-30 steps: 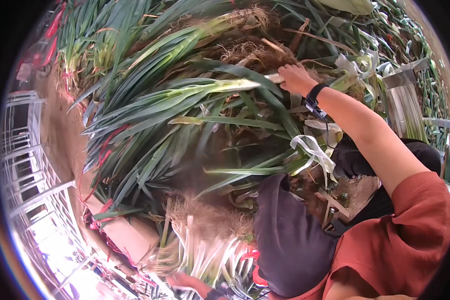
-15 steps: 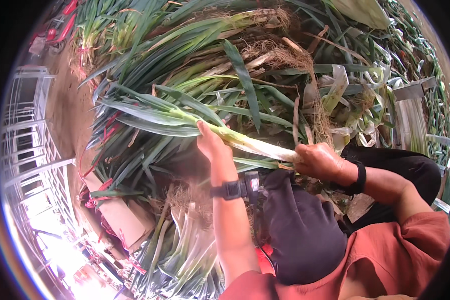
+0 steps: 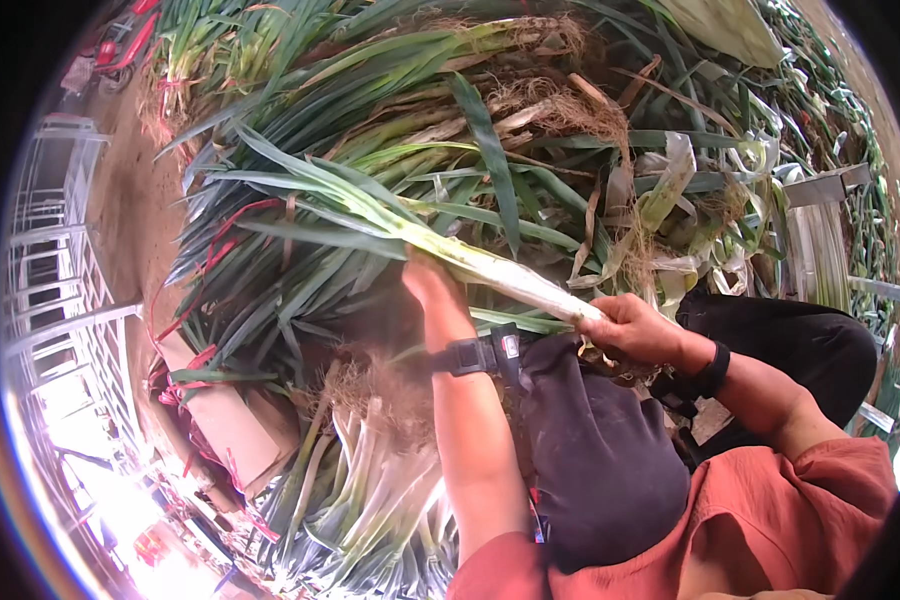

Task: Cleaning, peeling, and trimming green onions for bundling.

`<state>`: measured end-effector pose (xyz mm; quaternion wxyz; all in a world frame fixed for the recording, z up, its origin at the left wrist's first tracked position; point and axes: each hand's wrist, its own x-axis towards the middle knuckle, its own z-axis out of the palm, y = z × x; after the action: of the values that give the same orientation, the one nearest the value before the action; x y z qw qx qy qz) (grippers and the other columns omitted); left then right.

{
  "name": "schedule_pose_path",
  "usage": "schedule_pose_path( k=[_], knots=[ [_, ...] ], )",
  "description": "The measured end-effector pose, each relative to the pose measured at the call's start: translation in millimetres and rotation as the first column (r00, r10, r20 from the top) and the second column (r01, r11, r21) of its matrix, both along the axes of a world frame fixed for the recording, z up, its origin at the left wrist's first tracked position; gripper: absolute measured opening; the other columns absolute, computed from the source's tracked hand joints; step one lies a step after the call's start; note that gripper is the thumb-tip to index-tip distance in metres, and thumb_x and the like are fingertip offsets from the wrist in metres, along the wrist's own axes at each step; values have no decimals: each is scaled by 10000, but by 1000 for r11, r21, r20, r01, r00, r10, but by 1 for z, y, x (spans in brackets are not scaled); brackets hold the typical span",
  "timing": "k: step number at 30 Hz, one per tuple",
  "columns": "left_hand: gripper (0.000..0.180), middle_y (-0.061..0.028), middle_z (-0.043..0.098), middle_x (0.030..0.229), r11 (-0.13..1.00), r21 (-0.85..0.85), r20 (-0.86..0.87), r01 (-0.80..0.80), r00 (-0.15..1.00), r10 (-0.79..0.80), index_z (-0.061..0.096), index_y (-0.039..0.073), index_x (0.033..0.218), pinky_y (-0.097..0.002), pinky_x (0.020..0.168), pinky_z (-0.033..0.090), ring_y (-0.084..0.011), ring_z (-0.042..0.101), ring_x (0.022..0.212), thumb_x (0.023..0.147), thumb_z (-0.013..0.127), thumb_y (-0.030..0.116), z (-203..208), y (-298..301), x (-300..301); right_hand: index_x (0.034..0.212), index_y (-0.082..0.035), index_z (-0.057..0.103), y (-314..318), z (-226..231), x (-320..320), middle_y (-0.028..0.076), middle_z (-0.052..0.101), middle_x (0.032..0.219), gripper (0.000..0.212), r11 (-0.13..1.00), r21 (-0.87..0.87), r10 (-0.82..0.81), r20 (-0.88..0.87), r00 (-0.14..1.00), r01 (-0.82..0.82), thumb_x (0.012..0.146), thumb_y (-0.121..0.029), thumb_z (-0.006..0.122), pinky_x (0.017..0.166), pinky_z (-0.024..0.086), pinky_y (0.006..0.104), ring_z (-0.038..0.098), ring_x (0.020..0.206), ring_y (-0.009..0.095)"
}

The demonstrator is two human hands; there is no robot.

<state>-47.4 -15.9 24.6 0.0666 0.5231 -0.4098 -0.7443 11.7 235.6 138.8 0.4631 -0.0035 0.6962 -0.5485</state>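
A long leek (image 3: pixel 505 272) lies slantwise across the middle, its green leaves fanned toward the upper left and its white stem toward my lap. My right hand (image 3: pixel 635 330) is closed around the root end, and pale scraps hang below it. Under the stem, where white turns to green, my left hand (image 3: pixel 432 285) is wrapped against the leek; most of its fingers are hidden behind the stalk. Beyond them lies a heap of untrimmed leeks (image 3: pixel 370 150) with brown roots. Nearer, left of my left forearm, is a pile of pale-stemmed leeks (image 3: pixel 370 470).
Peeled leaf scraps (image 3: pixel 715 215) lie to the right, beside a metal-edged post (image 3: pixel 825 240). A cardboard box (image 3: pixel 225 420) and red ties (image 3: pixel 210 260) are at the left. Farther left stands a white metal rack (image 3: pixel 60 260). My dark-trousered knee (image 3: pixel 595 440) is close below the leek.
The leek has tilted a little more steeply, its leaf tips rising at the upper left. My left hand has slipped lower behind the stem; my right hand has shifted slightly downward with the root end.
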Motion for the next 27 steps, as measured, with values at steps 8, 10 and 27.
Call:
schedule_pose_path(
  k=[8, 10, 27],
  knots=[
    [339, -50, 567, 691, 691, 107, -376, 715, 673, -637, 564, 33, 972, -267, 468, 416, -159, 565, 636, 894, 453, 344, -40, 67, 60, 869, -4, 544, -15, 20, -31, -34, 436, 594, 353, 968, -218, -64, 277, 959, 128, 913, -352, 502, 424, 303, 196, 379, 461, 38],
    [349, -61, 573, 796, 550, -279, 140, 787, 600, -787, 566, 35, 1003, -279, 579, 428, -178, 554, 713, 875, 485, 349, -48, 31, 58, 831, -9, 561, -25, 24, -28, -38, 438, 591, 354, 989, -134, -40, 178, 983, 64, 911, -350, 502, 442, 328, 203, 398, 487, 37],
    [322, -105, 536, 760, 992, -14, -163, -129, 979, 125, 496, 16, 894, -354, 548, 477, -224, 546, 645, 917, 345, 299, 45, -4, 6, 886, 14, 551, -24, 18, -7, 90, 558, 637, 371, 972, 170, 196, -228, 954, -159, 871, -357, 548, 523, 417, 331, 532, 550, 190]
  ],
)
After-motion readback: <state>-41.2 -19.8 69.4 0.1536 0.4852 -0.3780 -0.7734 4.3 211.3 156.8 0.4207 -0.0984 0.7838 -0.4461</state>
